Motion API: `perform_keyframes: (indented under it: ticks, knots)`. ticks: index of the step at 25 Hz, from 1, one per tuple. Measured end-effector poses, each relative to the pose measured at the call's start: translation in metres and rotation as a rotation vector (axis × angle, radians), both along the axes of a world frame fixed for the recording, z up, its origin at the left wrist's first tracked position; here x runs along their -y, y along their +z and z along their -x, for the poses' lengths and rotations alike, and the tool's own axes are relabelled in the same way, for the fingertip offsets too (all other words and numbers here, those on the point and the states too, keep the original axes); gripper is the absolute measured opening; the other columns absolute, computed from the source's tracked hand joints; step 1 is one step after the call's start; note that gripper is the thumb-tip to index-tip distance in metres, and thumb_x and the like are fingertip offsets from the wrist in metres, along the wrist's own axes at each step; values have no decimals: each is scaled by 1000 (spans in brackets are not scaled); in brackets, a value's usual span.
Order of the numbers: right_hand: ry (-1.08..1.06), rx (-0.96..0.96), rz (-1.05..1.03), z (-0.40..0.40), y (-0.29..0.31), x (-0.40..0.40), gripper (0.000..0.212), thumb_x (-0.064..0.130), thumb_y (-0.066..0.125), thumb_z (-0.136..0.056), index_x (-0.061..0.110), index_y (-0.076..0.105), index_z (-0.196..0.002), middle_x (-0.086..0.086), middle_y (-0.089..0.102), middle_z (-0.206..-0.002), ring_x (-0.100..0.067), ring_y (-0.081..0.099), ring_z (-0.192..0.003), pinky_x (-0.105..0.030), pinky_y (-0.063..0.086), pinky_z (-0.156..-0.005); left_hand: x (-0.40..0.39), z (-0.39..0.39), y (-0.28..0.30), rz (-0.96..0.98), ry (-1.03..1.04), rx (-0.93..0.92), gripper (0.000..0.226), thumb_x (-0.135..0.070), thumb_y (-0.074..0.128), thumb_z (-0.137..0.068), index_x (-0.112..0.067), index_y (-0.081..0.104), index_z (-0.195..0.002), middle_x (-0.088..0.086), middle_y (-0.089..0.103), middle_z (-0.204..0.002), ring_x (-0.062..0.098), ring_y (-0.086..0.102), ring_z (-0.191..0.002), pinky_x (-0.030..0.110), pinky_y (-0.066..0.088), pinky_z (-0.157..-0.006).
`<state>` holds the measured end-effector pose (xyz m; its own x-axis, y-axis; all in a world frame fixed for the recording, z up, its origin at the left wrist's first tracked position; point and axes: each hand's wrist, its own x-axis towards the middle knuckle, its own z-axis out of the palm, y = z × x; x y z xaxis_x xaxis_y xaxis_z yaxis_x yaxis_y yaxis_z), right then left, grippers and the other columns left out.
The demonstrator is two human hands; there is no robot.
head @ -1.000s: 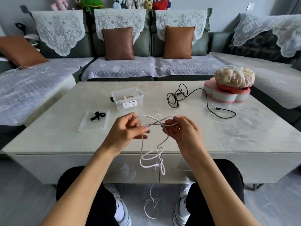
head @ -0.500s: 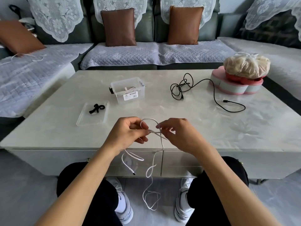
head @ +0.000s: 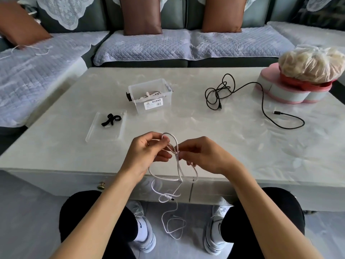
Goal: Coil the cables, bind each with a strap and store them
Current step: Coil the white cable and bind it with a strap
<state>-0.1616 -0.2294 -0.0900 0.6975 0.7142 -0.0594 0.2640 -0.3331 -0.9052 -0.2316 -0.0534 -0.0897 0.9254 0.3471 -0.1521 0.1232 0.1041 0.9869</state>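
My left hand [head: 147, 151] and my right hand [head: 203, 154] both pinch a white cable [head: 178, 167] above the table's near edge. A small loop stands up between the thumbs; the rest hangs in loose loops down to the floor between my feet. A black cable [head: 220, 92] lies loosely tangled on the table at the right, its plug end trailing toward me. A clear storage box [head: 150, 95] holds a bound white cable. Black straps [head: 111, 119] lie in a clear shallow lid [head: 93, 135] left of the box.
The pale marble table [head: 242, 146] has drawers and a brass knob [head: 101, 185] at the front. A pink heart-shaped box [head: 280, 90] with a bagged bundle on top stands at the right. A grey sofa with brown cushions wraps around behind.
The view has tilted down and drawn closer. My hands have gathered more white cable: the loop between them now stands upright and the hanging tail is longer below the table edge.
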Motion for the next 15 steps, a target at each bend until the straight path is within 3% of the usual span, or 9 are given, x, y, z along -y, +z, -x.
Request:
perform_keyframes:
  ticks: [4, 6, 8, 11, 13, 15]
  knots:
    - [-21, -134, -85, -7, -2, -10, 12, 11, 62, -92, 10, 70, -83, 7, 65, -66, -11, 55, -64, -29, 47, -65, 0, -7, 1, -87, -50, 24, 6, -5, 65, -90, -7, 67, -85, 10, 72, -73, 19, 59, -48, 25, 50, -45]
    - [-120, -84, -92, -9, -4, -17, 15, 11, 61, -90, 12, 66, -76, 9, 59, -57, -11, 50, -58, -29, 42, -60, -3, -12, 2, -98, -37, 16, 8, -5, 65, -90, -5, 64, -82, 11, 72, -75, 21, 62, -53, 27, 50, -47]
    - [-394, -129, -244, -14, -9, -20, 16, 9, 59, -88, 9, 62, -73, 5, 53, -55, -15, 45, -55, -29, 37, -53, -11, -14, 0, 8, -12, 10, 13, -9, 63, -92, -7, 59, -79, 12, 73, -80, 25, 68, -63, 29, 53, -53]
    - [-792, -467, -626, -23, -13, -16, 17, 3, 52, -91, 7, 56, -74, -2, 50, -60, -18, 44, -54, -27, 39, -47, -24, -10, -9, 187, -35, 7, 26, -19, 49, -100, -14, 50, -74, 16, 74, -94, 31, 72, -81, 35, 56, -65]
    - [-771, -546, -661, -21, -17, -17, 17, 3, 48, -94, 5, 55, -79, -7, 56, -66, -19, 50, -54, -29, 44, -49, -24, -11, -23, 169, -70, -23, 34, -23, 46, -102, -17, 54, -70, 15, 73, -105, 30, 71, -98, 42, 56, -81]
    - [-634, -544, -656, -16, -19, -23, 15, 0, 45, -96, 4, 57, -87, -11, 64, -74, -19, 52, -55, -29, 44, -51, -16, -17, -34, 134, -93, -60, 31, -31, 56, -98, -20, 68, -72, 9, 73, -110, 25, 66, -111, 43, 51, -94]
